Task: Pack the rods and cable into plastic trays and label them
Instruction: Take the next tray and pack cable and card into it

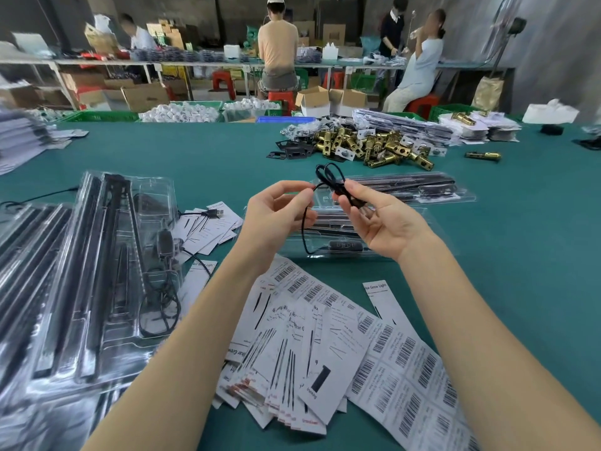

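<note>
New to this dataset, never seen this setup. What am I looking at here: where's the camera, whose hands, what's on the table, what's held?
There is no robot. It is one picture from a wide-angle camera worn on a person's head, looking forward and down at their own bare arms. The left hand and right hand both pinch a black cable, apparently coiling it above a clear plastic tray that already holds dark rods. On the green table lie more filled trays at the left, printed cards and barcode label sheets in front, and brass latch parts farther back. Other people work at benches behind.
</note>
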